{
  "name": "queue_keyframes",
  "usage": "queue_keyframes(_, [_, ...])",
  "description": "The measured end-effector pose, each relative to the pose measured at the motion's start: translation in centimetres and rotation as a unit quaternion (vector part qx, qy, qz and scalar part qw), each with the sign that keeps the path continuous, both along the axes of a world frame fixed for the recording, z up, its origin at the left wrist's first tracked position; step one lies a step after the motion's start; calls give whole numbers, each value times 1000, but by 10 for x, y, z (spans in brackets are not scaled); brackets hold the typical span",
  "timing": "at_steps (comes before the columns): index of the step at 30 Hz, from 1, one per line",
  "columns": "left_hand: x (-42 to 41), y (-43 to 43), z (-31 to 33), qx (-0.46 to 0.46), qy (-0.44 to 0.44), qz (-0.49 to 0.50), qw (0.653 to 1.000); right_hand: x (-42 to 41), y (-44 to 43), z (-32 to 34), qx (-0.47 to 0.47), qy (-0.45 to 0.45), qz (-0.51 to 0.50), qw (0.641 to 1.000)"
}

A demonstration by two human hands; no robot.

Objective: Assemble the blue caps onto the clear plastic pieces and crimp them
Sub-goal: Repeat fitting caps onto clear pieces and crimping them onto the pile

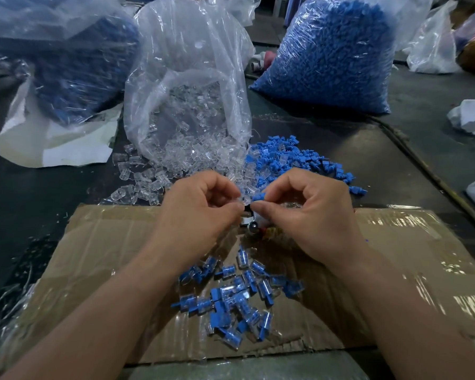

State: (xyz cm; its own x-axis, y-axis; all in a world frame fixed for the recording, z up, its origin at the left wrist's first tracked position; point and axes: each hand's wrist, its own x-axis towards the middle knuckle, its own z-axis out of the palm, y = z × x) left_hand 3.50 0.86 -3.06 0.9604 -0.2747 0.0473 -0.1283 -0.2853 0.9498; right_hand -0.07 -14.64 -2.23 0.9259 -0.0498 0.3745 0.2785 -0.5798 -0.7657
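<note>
Blue plastic cap meets small clear plastic piece above our brown cardboard sheet.
Our right hand pinches the cap and our left hand pinches the clear piece, fingertips nearly meeting so the parts line up; the heap of finished blue-and-clear pieces lies nearer us, kept apart from loose stock. The clear piece blurs into that stock behind, and a small metal object beneath our fingers is mostly hidden.

Assembled pcs on cardboard in front, open bag behind, loose caps to its R.
</note>
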Motion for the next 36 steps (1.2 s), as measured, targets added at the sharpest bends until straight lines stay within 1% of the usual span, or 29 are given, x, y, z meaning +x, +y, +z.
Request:
queue_keyframes(5, [1, 0, 0, -4, -7, 14, 1000, 1, 3, -3, -47, -8, 20, 999])
queue_keyframes(11, [-2, -1, 2, 6, -23, -14, 1000, 3, 1, -5, -151, -55, 6, 987])
queue_keyframes(16, [-1, 0, 1, -5, -21, -12, 1000, 2, 3, -5, -193, -50, 54, 979])
queue_keyframes(20, [0, 0, 3, -34, -5, -22, 999, 2, 4, -6, -124, -18, 55, 991])
queue_keyframes(23, [0, 1, 4, -67, 22, -27, 997, 2, 3, -6, -79, -30, 32, 996])
queue_keyframes(25, [2, 2, 5, -93, 45, -29, 994, 2, 3, -5, -40, -24, 35, 998])
queue_keyframes(28, [4, 2, 3, -118, 71, -32, 990, 2, 3, -6, -36, -28, 44, 998])
queue_keyframes(33, [3, 2, 3, -129, 62, -39, 989, 2, 4, -6, -26, -46, 52, 997])
queue_keyframes(36, [4, 3, 4, -148, 82, -43, 985, 2, 4, -7, -25, -48, 73, 996])
